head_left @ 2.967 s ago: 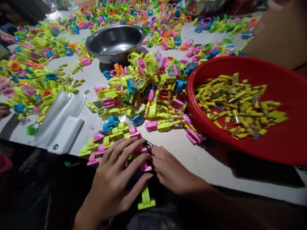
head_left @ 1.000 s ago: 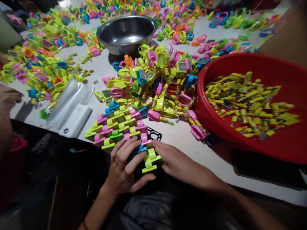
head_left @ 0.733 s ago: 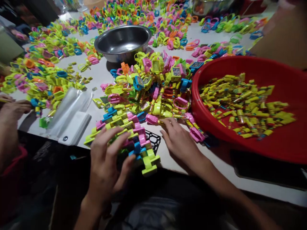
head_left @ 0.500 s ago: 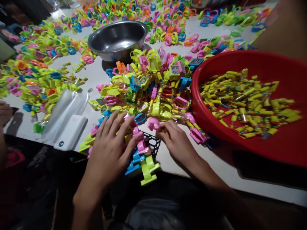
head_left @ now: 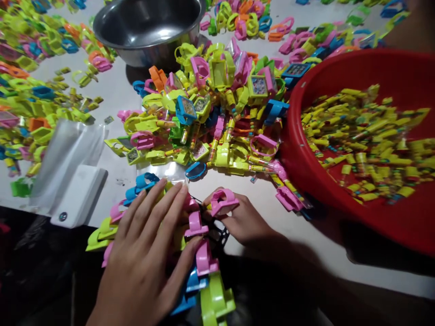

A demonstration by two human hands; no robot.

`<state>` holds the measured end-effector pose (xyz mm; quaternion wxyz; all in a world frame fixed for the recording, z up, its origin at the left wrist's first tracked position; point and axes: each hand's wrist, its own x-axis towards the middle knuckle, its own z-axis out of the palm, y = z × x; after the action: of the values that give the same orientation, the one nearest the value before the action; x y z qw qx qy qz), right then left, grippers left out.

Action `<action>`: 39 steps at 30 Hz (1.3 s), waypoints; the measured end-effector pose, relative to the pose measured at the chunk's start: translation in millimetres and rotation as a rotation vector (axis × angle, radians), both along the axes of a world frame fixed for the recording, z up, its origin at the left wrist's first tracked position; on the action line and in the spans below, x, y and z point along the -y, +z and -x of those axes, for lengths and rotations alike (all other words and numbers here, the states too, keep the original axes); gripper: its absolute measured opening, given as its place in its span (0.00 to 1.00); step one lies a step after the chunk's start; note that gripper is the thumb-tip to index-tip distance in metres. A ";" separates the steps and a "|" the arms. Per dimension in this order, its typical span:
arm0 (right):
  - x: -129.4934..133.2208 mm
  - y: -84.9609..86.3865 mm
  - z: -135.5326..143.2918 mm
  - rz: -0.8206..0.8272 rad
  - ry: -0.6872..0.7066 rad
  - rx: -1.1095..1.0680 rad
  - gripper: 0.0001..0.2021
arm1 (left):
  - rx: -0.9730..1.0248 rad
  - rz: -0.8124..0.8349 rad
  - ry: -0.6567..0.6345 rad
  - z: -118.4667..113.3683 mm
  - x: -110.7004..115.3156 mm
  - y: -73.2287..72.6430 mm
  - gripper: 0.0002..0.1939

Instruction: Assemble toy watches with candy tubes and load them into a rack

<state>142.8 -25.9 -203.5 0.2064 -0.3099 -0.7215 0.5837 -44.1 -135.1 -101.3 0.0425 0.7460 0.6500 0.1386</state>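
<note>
My left hand lies flat, fingers stretched, over rows of pink, blue and yellow-green plastic toy watches. A pink row watch and a yellow-green one show beside its thumb. Under their right side a black lattice piece sticks out; the rest of it is covered. Just right of these rows, my right hand is closed on a pink toy watch with its curved strap raised. A large heap of toy watches, mixed with yellow candy tubes, lies beyond both hands.
A red basin with many yellow tubes stands at the right. Behind the heap is a steel bowl. On the left lie a white power bank-like block and clear plastic bags, with more toy watches past them.
The view has moved closer and lower. My right hand has brought the pink toy watch in beside the rows and the lattice. My left hand stays spread over the rows.
</note>
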 end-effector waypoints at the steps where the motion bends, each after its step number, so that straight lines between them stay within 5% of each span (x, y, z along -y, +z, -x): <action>1: -2.3 0.8 -0.3 -0.027 0.045 0.004 0.09 | -0.006 0.001 -0.003 0.3 -0.6 0.0 0.32; 10: -5.9 23.9 5.2 -0.171 0.305 0.195 0.04 | 0.019 -0.008 -0.032 6.7 -2.9 -3.1 0.32; 20: -15.3 26.7 15.8 -0.429 0.392 0.258 0.12 | 0.004 -0.042 -0.015 5.9 -4.2 -4.5 0.29; 25: -27.4 34.4 11.4 -0.487 0.432 0.236 0.08 | -0.021 -0.069 -0.004 4.8 -3.7 -5.4 0.29; 31: -42.6 29.5 41.5 -0.597 0.170 0.354 0.23 | -0.014 -0.073 0.021 3.8 -3.6 -7.2 0.28; 35: -35.3 16.6 55.6 -0.630 0.031 0.382 0.19 | -0.018 -0.068 0.021 4.1 -2.5 -6.3 0.29; 39: -27.1 27.2 32.6 -0.580 -0.101 0.240 0.16 | -0.013 -0.079 0.021 4.4 -1.3 -6.9 0.30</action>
<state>110.1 1.2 -176.3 0.2283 -0.3402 -0.8609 0.3017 -48.5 -133.8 -108.2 0.0072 0.7411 0.6520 0.1598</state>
